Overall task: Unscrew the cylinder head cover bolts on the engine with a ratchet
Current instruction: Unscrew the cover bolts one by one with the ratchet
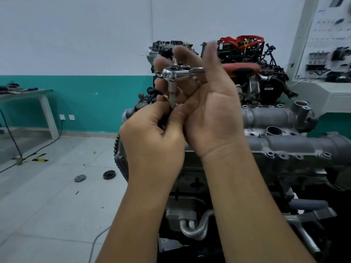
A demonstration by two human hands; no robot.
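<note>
A chrome ratchet [177, 73] with a red handle [241, 67] is held up in mid-air, above and in front of the grey engine [284, 118], its socket extension [172, 95] pointing downward. The right hand [210, 111], palm towards the camera, cradles the ratchet across loosely spread fingers, the handle passing behind them. The left hand [153, 133] has its grip pinched on the lower end of the extension; what it holds there, a bolt or only the socket tip, cannot be told. The tool looks like rigid steel, moderately heavy and smooth at the head, so it is probably best taken by the red handle for leverage, with fingers steadying the extension. On the cylinder head cover [296, 147] several bolt holes and bosses show along the near edge. Beyond it stands a second engine [245, 52] with red straps. Two round parts [95, 176] lie on the tiled floor, and a worktop [26, 93] stands at far left.
</note>
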